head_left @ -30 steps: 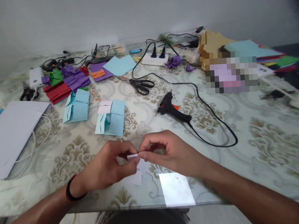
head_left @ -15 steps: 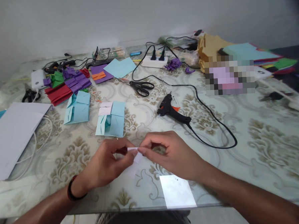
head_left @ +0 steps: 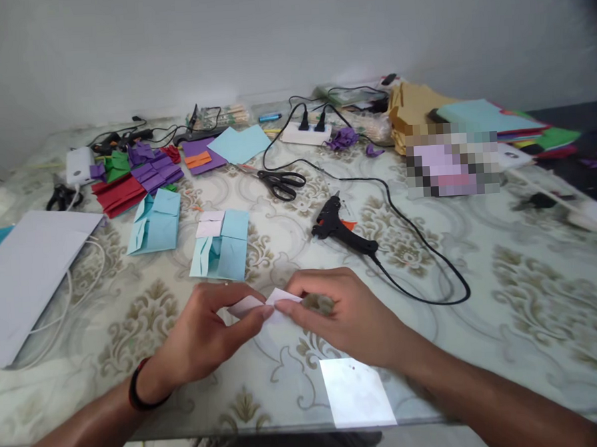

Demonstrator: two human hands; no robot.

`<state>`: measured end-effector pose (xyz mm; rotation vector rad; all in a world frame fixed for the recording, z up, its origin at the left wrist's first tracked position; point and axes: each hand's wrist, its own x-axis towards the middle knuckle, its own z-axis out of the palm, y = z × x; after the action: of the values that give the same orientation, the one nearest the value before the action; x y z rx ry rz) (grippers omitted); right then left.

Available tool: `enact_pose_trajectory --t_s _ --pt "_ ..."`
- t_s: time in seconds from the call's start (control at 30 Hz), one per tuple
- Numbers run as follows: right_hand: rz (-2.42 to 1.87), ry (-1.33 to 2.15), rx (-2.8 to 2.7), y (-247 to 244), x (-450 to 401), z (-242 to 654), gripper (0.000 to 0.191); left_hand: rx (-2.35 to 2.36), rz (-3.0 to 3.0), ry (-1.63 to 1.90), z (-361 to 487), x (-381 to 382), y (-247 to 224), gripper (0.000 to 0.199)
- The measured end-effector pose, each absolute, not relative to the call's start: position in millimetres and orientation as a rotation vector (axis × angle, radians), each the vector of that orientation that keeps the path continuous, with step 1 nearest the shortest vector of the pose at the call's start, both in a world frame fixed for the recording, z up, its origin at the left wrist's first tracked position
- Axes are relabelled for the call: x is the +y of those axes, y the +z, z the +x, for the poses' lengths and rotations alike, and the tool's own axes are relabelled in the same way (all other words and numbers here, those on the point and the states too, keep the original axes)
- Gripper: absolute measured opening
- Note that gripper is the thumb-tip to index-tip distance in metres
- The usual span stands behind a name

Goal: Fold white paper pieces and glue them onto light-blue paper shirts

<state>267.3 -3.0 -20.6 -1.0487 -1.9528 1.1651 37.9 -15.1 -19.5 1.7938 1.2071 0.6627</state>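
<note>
Between my two hands is a small pale lilac piece of paper point(head_left: 284, 295), held just above the table near its front. My left hand point(head_left: 216, 329) pinches its left part between thumb and forefinger. On the right part, my right hand point(head_left: 336, 311) has the same kind of pinch, and the thumbs nearly meet. Fingers cover some of the paper. Just beyond my hands lies a folded light blue paper piece point(head_left: 234, 253) with a pale pink patch. A second folded light blue piece point(head_left: 162, 224) is to its left. A black glue gun point(head_left: 343, 229) rests beyond my right hand.
Black-handled scissors point(head_left: 282, 182) lie mid-table, with a white power strip point(head_left: 306, 134) behind. The glue gun's cord point(head_left: 432, 240) loops rightward. White sheets point(head_left: 36, 277) lie at left, folded purple paper point(head_left: 156, 173) at back left, and a bright white square point(head_left: 358, 392) near the front edge.
The lilac paper was narrow and hanging down between my fingertips; now it spreads out to both sides. Both hands keep pinching it. The view has shifted slightly.
</note>
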Motion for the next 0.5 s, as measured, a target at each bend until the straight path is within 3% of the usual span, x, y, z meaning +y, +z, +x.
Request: enact_pose_trajectory --t_s 0.33,0.5 --pt "-1.023 1.235 -1.959 -21.3 -3.6 265.5 0.019 1.153 1.897 0.667 36.3 -15.4 -16.4 0.018" --pt "-1.042 1.189 -1.979 -17.7 -4.5 267.5 0.029 1.147 1.941 0.694 35.6 -14.8 -13.1 0.018"
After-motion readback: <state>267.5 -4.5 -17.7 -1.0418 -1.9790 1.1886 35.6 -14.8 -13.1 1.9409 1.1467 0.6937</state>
